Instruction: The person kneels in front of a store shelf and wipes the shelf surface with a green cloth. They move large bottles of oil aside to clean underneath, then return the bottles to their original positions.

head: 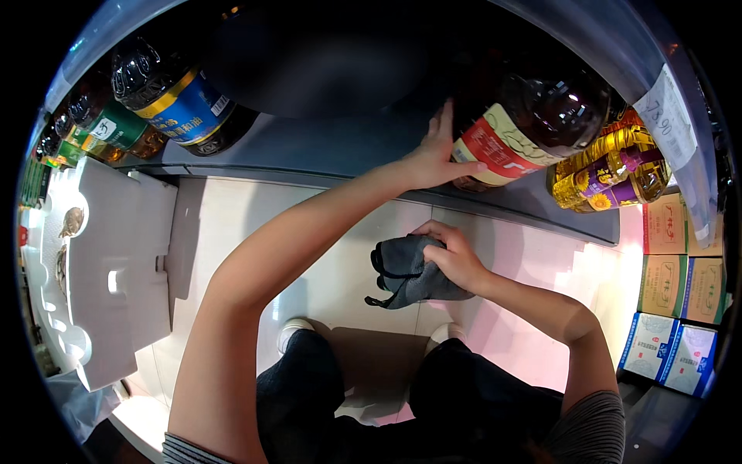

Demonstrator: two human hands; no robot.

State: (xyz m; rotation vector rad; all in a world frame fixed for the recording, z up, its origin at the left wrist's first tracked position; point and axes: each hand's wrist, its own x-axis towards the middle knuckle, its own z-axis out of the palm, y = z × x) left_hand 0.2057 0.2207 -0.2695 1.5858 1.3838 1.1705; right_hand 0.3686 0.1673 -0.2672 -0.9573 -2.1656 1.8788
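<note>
With fingers stretched and thumb spread, my left hand (435, 152) lies against the left side of a large dark oil bottle (504, 139). Its thumb touches the bottle's red and cream label, and the fingers reach along the side into shadow. The bottle is on the dark grey shelf (324, 145). Below the shelf's front edge, my right hand (455, 255) grips a bunched grey cloth (400, 267) with dark edging. Part of the cloth is hidden under the fingers.
Blue-labelled (191, 116) and green-labelled (116, 130) bottles stand left on the shelf; small yellow oil bottles (608, 180) stand right. A white foam box (122, 255) is at the left, stacked cartons (664, 284) at the right. A price tag (666, 119) hangs upper right.
</note>
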